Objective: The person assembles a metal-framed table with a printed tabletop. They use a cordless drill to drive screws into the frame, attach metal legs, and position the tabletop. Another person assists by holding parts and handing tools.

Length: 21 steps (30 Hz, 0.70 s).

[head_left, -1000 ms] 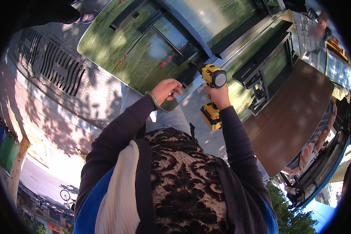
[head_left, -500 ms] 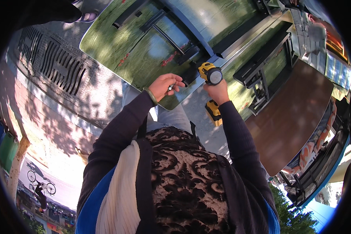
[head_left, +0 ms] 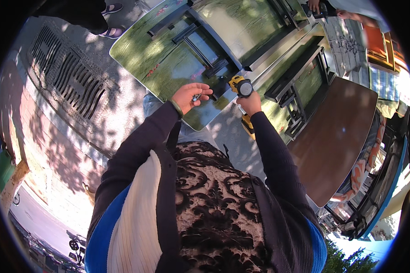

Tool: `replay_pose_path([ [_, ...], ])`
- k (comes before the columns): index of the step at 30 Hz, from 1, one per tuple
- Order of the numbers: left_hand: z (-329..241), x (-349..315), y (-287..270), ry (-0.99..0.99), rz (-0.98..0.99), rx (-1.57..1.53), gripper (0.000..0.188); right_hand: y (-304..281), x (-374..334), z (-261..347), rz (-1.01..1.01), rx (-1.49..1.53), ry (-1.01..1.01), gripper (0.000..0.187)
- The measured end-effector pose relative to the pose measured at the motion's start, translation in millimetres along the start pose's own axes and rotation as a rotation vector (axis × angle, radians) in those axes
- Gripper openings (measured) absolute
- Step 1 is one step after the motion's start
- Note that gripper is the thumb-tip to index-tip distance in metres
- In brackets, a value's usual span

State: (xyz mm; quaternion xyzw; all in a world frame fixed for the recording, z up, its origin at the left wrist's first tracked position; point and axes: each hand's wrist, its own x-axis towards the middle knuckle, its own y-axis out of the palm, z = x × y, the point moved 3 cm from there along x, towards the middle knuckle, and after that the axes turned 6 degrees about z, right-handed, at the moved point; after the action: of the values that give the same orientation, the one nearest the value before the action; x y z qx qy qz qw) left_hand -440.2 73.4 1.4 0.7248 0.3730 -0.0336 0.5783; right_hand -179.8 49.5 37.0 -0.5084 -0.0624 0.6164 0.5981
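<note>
My right hand point(head_left: 249, 103) grips a yellow and black cordless drill point(head_left: 241, 87), its nose against a black metal bracket point(head_left: 216, 73) on the green underside of an upturned table point(head_left: 168, 68). My left hand point(head_left: 189, 95) hovers just left of the drill over the table's edge, with small metal screws point(head_left: 196, 97) pinched in its fingers. Both forearms are in dark sleeves.
A second upturned green table with black legs point(head_left: 300, 77) lies to the right, and a brown tabletop point(head_left: 341, 132) beyond it. Another person's feet point(head_left: 109, 18) stand at the top left by a drain grate point(head_left: 70, 73). Another person's hands point(head_left: 323, 9) work at the top right.
The drill and both hands have shifted slightly up along the table's underside. My left hand has opened a little, so the screws show.
</note>
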Motion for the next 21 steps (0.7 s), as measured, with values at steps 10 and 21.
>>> replay_pose_path([
  [10,-2.2,-5.5,18.2,0.022,0.155,-0.08,0.019,-54.8,-164.8,54.2,0.166,0.604,-0.118,0.039],
  [21,2.0,15.4,32.3,0.133,0.181,-0.328,0.01,-60.1,-169.2,56.1,0.171,0.505,-0.223,0.036],
])
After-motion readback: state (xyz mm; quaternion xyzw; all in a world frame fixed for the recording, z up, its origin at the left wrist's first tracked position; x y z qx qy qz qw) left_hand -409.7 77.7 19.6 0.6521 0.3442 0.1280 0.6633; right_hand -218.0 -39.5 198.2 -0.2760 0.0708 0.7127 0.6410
